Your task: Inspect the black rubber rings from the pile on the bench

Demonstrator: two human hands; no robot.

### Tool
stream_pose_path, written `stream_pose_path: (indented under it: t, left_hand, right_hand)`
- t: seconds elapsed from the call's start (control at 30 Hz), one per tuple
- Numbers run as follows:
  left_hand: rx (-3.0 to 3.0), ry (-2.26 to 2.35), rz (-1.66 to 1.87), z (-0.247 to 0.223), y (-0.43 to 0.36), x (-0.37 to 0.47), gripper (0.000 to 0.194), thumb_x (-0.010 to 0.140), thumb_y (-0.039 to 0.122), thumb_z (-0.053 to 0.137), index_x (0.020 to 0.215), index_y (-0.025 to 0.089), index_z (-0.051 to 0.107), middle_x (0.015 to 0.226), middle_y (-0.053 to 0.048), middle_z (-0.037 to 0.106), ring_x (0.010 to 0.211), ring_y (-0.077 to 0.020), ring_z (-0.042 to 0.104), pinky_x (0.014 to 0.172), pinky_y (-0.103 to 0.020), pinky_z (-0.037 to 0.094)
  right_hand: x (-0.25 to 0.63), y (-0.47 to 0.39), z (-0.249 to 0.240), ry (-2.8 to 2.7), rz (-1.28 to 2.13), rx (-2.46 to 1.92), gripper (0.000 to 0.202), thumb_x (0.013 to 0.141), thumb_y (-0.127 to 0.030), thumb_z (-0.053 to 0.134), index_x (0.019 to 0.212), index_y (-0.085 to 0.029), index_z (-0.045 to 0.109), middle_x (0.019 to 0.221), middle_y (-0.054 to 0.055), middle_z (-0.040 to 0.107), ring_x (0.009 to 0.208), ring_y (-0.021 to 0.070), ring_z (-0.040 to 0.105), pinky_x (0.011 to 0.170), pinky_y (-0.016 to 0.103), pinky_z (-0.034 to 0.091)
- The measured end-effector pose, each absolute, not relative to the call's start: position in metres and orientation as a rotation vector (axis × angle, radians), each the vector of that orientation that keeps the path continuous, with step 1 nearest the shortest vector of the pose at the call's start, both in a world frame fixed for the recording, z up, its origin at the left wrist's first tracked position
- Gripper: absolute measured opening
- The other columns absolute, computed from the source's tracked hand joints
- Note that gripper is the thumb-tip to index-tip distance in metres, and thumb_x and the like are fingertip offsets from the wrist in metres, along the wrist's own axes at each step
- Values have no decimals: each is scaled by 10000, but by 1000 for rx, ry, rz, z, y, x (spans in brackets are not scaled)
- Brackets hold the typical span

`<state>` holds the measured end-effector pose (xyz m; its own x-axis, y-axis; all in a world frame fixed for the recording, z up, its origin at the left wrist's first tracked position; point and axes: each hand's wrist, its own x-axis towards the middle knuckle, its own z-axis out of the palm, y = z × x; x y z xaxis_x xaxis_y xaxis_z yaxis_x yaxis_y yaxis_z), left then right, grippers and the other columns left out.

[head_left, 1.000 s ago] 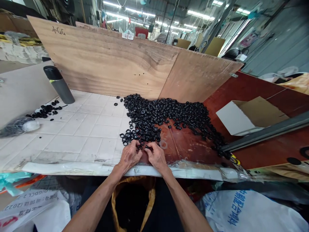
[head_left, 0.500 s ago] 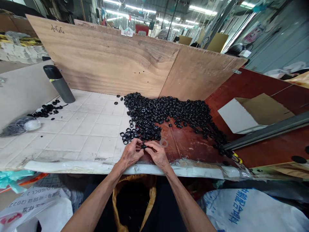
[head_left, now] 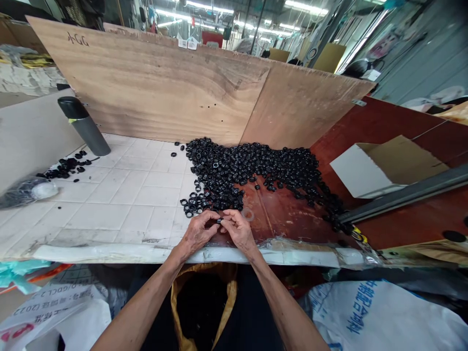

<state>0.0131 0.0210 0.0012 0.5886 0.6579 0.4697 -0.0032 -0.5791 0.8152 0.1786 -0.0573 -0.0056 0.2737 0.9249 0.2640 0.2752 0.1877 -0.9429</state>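
Between my two hands, close to the table's front edge, is a small black ring (head_left: 219,221). My left hand (head_left: 198,230) pinches it from the left with thumb and forefinger. From the other side, the fingertips of my right hand (head_left: 239,230) close on the same ring. Just beyond my fingers a large heap of black rings (head_left: 252,163) spreads along the wooden back board and down toward the right. A pale, translucent ring (head_left: 247,213) lies on the red-brown surface beside my right hand.
A dark bottle (head_left: 86,127) leans at the left, near loose black pieces (head_left: 68,167) and a plastic bag (head_left: 27,191). An open carton (head_left: 365,170) and a metal bar (head_left: 405,195) are at right. Below the edge hangs a yellow-rimmed sack (head_left: 232,292).
The small ring has turned between my fingers, and my fingertips have shifted slightly around it. The whole view has moved a little.
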Motion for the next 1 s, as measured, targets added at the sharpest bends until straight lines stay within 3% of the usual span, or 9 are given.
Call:
stream_pose_path:
  t: [0.1,0.27,0.43,0.5,0.63,0.7,0.8,0.93,1.0]
  left_hand:
    - [1959,534,977,4,20,12,179,908,154,631,1074,205,670,1030,-37,721,963,-166,690,891,-296,539]
    - [1864,592,919,5,19,12,191,918,163,608,1099,202,655,1072,-43,704,958,-164,688,855,-281,548]
    - [1854,573,891,3,19,13,174,909,184,619,1080,195,652,1022,-34,694,904,-156,684,825,-273,546]
    - [1820,589,877,3,18,13,169,905,191,621,1072,192,648,1019,-32,690,855,-145,684,786,-262,550]
    - [1783,639,878,3,17,13,186,896,165,601,1076,193,641,1015,-27,698,830,-141,690,773,-261,557]
    - [1800,645,893,2,18,13,196,891,147,591,1074,196,643,1006,-26,705,859,-150,694,801,-272,560]
    - [1807,669,905,1,18,12,202,887,151,597,1077,199,647,1017,-33,709,887,-164,695,812,-286,565]
    - [1822,696,920,2,19,11,203,891,158,598,1081,202,654,1048,-41,718,929,-176,697,846,-305,561]
    - [1831,687,915,2,19,11,191,894,165,599,1073,202,658,1035,-38,723,915,-173,700,848,-307,558]
  right_hand:
    - [177,-60,-2,-1323,613,-1389,177,975,-329,579,1104,-212,610,634,-36,652,539,146,661,598,252,550]
    - [176,-62,0,-1419,632,-1404,188,982,-329,566,1104,-202,631,731,3,699,605,157,691,603,244,532]
    - [178,-57,-3,-1542,339,-1598,442,1047,-365,440,666,-203,595,558,-1,575,528,140,568,617,258,448]
    - [178,-57,-3,-1537,291,-1623,418,1052,-360,419,746,-191,648,604,10,595,582,154,586,648,265,448]
    - [178,-62,1,-1522,417,-1514,351,1015,-363,499,1274,-159,622,743,5,653,634,160,608,665,258,479]
    - [177,-63,3,-1547,452,-1500,312,990,-377,553,1184,-163,671,755,13,658,607,151,583,622,251,465]
    - [177,-63,5,-1530,428,-1555,313,991,-382,547,803,-179,694,612,-3,589,539,139,522,568,250,421]
    - [176,-63,5,-1503,464,-1493,240,939,-364,617,1066,-174,691,743,5,649,592,140,568,582,239,449]
    - [177,-62,5,-1526,456,-1500,209,955,-357,595,1002,-180,696,735,8,648,601,142,578,591,239,451]
